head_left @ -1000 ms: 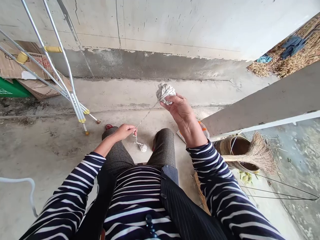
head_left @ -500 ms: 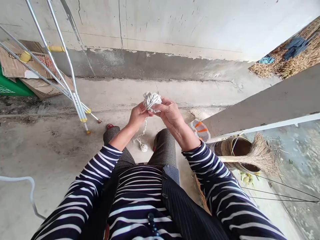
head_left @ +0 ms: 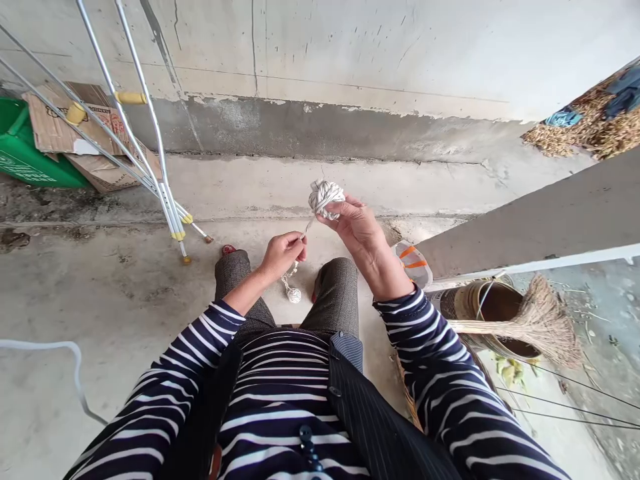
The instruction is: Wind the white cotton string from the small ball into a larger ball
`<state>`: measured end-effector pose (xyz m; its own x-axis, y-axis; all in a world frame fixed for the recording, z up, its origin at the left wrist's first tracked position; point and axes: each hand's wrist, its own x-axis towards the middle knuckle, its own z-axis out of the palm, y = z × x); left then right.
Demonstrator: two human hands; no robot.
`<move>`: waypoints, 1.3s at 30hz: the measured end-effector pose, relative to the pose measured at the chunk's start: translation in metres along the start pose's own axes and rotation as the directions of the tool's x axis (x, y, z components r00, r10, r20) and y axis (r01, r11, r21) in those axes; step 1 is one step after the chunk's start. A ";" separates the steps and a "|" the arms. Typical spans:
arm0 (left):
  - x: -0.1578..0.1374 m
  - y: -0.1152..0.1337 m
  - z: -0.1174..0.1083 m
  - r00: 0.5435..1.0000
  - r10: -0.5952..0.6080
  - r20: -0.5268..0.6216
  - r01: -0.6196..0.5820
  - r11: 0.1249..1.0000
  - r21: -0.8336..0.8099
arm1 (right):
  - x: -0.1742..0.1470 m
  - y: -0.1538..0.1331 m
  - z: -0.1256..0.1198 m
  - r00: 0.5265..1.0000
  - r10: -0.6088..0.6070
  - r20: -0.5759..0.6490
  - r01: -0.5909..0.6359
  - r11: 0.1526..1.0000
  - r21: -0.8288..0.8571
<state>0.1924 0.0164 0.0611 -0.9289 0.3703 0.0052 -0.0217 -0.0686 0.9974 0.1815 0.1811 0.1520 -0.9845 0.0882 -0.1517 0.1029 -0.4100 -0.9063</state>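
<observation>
Between the thumb and fingers of my right hand is a wound ball of white cord with thin dark streaks. My left hand is lower and to the left, its fingers pinched on a strand that runs up to the ball. Below my left hand, a crinkled cream strand hangs down to a second, smaller ball of cream yarn on the floor between my legs. Its upper end is hidden by my left hand.
Metal crutches lean at the left, before a cardboard box and green bin. At the right are a rusty bucket and a straw broom near a concrete pillar. A pale hose lies at lower left.
My left hand has come away from the cord ball, down and to the left, drawing out the strand. My right hand still holds the ball. The whole view has shifted slightly.
</observation>
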 end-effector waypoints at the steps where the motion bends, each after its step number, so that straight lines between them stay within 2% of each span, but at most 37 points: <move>1: -0.001 -0.002 -0.001 1.000 0.009 -0.003 -0.009 1.000 0.025 | 0.002 -0.001 -0.001 1.000 -0.003 -0.002 0.003 1.000 0.004; 7: -0.016 -0.017 -0.016 0.998 -0.017 0.057 0.010 0.994 0.106 | 0.014 -0.011 -0.015 0.995 -0.073 -0.064 0.072 0.997 -0.005; 11: -0.027 -0.039 -0.030 0.998 -0.034 0.057 0.025 0.987 0.159 | 0.023 -0.022 -0.026 0.985 -0.166 -0.046 0.166 0.986 -0.017; 16: -0.035 -0.062 -0.037 0.996 -0.078 0.051 0.068 0.982 0.173 | 0.023 -0.035 -0.023 0.978 -0.197 -0.063 0.201 0.978 0.058; 20: -0.036 -0.065 -0.036 0.995 -0.079 0.061 0.065 0.978 0.199 | 0.021 -0.039 -0.017 0.982 -0.176 -0.075 0.183 0.978 0.102; 25: -0.035 -0.067 -0.043 0.997 -0.048 0.066 0.031 0.971 0.237 | 0.025 -0.048 -0.019 0.973 -0.224 -0.057 0.227 0.973 0.051; 31: -0.042 -0.089 -0.052 0.986 -0.157 0.054 0.143 0.969 0.202 | 0.020 -0.068 -0.016 0.952 -0.299 -0.064 0.300 0.954 0.004; 37: -0.049 -0.092 -0.060 0.988 -0.145 0.057 0.125 0.958 0.257 | 0.024 -0.070 -0.023 0.941 -0.329 -0.074 0.326 0.944 -0.048; 39: -0.054 -0.091 -0.066 0.987 -0.150 0.059 0.123 0.936 0.329 | 0.025 -0.069 -0.025 0.939 -0.327 -0.109 0.325 0.945 -0.043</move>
<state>0.2206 -0.0583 -0.0347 -0.8916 0.4305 -0.1405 -0.0129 0.2861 0.9581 0.1537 0.2346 0.2013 -0.9422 0.3159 0.1113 -0.2161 -0.3198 -0.9225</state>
